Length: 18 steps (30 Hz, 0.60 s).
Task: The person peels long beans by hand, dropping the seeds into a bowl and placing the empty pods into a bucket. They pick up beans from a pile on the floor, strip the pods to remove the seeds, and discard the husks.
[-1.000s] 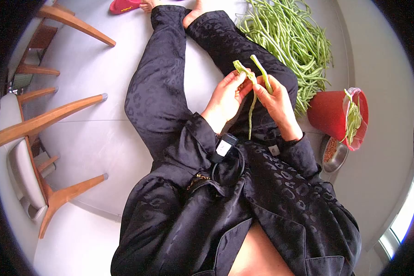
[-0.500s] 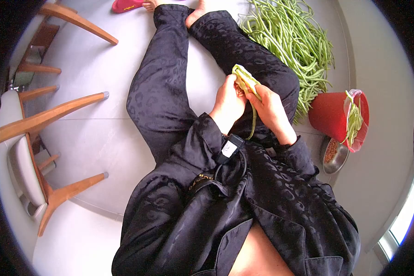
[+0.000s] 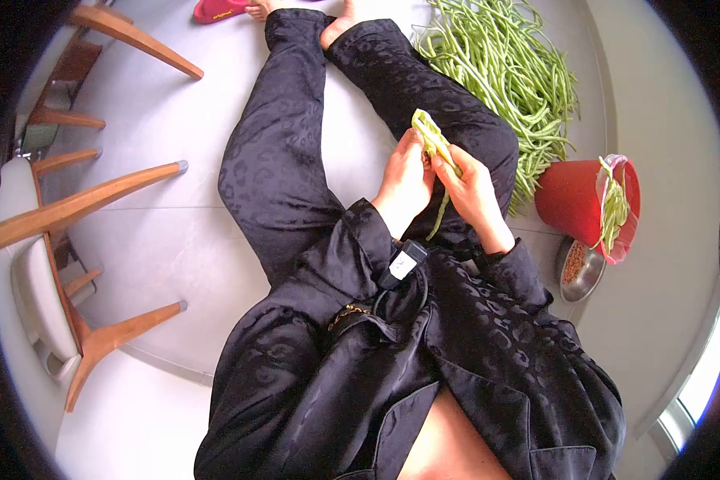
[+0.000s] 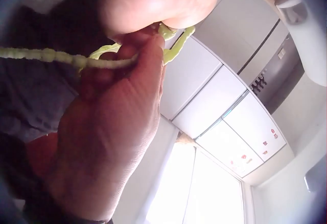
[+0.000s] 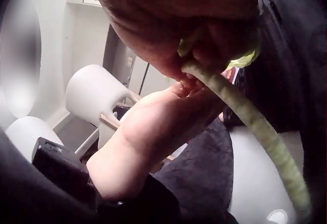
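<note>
In the head view the left hand [image 3: 404,182] grips a bundle of pale, flattened bean pods [image 3: 426,128] sticking up above its fingers. The right hand [image 3: 474,192] pinches the same bundle from the other side, fingertips close to the left ones. A thin green bean [image 3: 440,214] hangs below the two hands. In the left wrist view the bean [image 4: 48,55] stretches leftward from the right hand [image 4: 110,122], below the left hand [image 4: 163,2]. The right wrist view has the bean [image 5: 255,122] curving down from the right hand [image 5: 189,20]; fingertips are partly hidden.
Long green beans [image 3: 512,80] lie heaped on the floor beyond the knee. A red bucket [image 3: 568,196] with pods [image 3: 614,212] at its mouth lies on its side, near a metal bowl [image 3: 590,280] of small seeds [image 3: 574,262]. Wooden chair legs [image 3: 128,328] stand at left.
The hands have come closer together around the pods, and the upright bean by the right hand now lies against the bundle. Since half a second ago, both hands have shifted slightly right.
</note>
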Each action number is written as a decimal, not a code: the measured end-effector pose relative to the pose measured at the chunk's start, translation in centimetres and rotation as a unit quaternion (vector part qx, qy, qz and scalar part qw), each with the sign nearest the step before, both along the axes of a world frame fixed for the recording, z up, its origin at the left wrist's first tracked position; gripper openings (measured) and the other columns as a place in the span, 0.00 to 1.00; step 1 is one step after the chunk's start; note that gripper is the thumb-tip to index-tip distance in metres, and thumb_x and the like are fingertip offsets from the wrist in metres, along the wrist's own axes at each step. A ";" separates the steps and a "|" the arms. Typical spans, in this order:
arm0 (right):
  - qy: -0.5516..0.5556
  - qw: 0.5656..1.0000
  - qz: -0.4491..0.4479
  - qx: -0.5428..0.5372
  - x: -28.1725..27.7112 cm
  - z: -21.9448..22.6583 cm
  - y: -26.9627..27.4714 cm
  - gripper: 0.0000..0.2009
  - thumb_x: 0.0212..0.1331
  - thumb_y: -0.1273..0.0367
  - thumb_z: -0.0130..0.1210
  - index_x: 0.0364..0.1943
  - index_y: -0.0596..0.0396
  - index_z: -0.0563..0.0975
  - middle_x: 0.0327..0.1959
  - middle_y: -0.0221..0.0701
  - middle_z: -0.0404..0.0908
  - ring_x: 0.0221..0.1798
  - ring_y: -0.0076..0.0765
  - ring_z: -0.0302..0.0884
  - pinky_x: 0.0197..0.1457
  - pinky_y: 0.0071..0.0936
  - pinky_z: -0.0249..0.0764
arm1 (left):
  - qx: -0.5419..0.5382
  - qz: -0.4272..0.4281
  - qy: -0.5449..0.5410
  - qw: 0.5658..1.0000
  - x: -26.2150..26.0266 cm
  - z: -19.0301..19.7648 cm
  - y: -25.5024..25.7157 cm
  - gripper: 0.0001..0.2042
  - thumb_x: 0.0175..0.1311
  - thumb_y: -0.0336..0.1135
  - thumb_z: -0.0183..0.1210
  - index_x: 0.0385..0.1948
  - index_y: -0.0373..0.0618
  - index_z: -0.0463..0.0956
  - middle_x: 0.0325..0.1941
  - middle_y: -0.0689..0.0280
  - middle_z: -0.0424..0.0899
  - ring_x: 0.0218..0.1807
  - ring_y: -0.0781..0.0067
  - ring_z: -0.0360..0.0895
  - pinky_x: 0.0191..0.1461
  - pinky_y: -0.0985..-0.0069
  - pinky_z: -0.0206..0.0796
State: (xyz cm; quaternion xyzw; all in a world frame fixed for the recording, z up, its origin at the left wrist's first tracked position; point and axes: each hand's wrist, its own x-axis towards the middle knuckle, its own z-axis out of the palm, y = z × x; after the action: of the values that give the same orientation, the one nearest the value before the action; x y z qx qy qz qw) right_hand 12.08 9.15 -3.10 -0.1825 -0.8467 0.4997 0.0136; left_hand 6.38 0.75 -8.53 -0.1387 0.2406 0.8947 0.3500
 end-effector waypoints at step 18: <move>0.026 0.999 -0.016 0.024 0.4 -0.3 1.4 0.09 0.58 0.67 0.50 0.33 0.60 0.72 0.22 0.35 0.74 0.25 0.28 0.69 0.33 0.27 0.68 | 0.088 -0.051 -0.091 0.991 0.4 0.6 -0.1 0.12 0.66 0.40 0.43 0.39 0.41 0.69 0.39 0.65 0.76 0.43 0.73 0.73 0.50 0.75 0.64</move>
State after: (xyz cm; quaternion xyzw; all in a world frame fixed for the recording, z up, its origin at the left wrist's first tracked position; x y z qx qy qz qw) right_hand 12.51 10.57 -3.40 -0.1832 -0.8548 0.4831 0.0479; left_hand 6.76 0.67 -7.93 -0.1757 0.1349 0.8770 0.4263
